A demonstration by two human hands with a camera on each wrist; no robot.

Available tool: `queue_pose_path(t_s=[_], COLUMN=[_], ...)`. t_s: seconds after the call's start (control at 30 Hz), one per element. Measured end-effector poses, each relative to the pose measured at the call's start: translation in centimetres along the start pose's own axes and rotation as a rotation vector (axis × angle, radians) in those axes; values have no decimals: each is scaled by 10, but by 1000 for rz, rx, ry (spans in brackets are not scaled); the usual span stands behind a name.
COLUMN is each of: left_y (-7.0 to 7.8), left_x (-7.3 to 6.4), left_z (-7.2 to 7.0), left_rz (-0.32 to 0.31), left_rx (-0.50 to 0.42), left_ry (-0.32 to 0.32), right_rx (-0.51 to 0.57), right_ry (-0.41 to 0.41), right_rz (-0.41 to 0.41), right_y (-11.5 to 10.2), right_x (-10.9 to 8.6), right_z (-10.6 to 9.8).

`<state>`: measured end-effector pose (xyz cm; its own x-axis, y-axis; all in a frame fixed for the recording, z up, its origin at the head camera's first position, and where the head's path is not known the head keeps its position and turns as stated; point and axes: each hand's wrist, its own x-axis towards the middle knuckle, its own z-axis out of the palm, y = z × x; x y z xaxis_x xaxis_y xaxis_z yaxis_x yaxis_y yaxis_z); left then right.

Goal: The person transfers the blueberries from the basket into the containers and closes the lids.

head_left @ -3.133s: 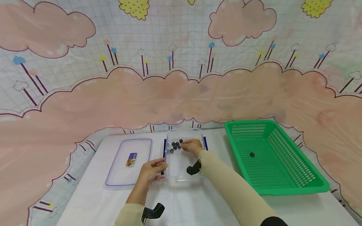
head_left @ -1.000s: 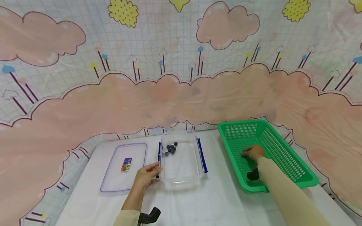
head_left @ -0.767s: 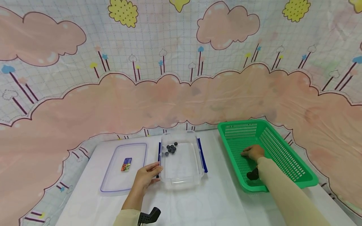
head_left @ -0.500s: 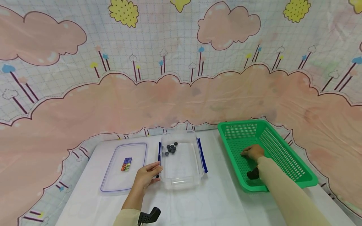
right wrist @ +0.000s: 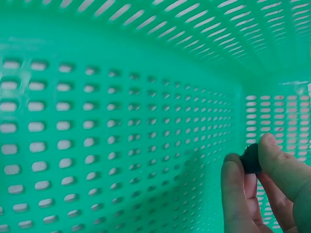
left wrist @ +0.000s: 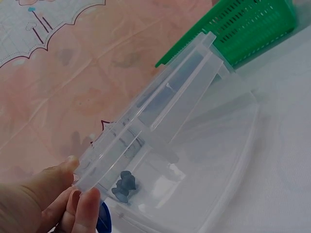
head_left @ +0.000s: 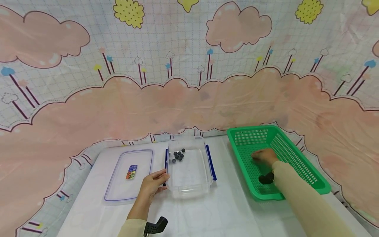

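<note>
In the right wrist view my right hand (right wrist: pixel 265 187) pinches one dark blueberry (right wrist: pixel 250 158) between thumb and fingertips, inside the green basket (right wrist: pixel 116 58). From the head, that hand reaches low into the basket and hides the berry. My left hand (head_left: pixel 151 184) holds the left rim of a clear plastic box (head_left: pixel 193 171), thumb on one side and fingers on the other. Several more blueberries (head_left: pixel 179 155) lie clustered in the box's far left part. Seen from the left wrist, those berries (left wrist: pixel 125 186) sit close to the wall near my fingers.
A clear lid (head_left: pixel 118 187) with a blue-purple edge lies left of the box, bearing a colourful label (head_left: pixel 131 172). Blue clips (head_left: pixel 211 163) hang at the box's sides. All stand on a white-covered table (head_left: pixel 225 210) before a printed cloth backdrop.
Since the oldest frame my right hand has gone from the berries in the box to the green basket. Lately it has shifted only slightly there. My left hand stays on the box rim.
</note>
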<state>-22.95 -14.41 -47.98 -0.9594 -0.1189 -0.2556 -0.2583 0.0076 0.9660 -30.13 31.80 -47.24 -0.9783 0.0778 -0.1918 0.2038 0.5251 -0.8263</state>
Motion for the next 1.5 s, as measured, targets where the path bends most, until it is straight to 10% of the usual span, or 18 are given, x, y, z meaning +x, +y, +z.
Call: queue_pose_path(t_s=[0.93,1.5], left_y=[-1,-1], left_x=[-3,-2], left_z=[0,0], left_rz=[1,0], left_rx=[7,10], left_ry=[14,12], right_rx=[545,491], right_ry=[-150,-147], right_rz=[-3,-69], right_y=[-37,-45], right_x=[-31,-46], right_z=[14,23])
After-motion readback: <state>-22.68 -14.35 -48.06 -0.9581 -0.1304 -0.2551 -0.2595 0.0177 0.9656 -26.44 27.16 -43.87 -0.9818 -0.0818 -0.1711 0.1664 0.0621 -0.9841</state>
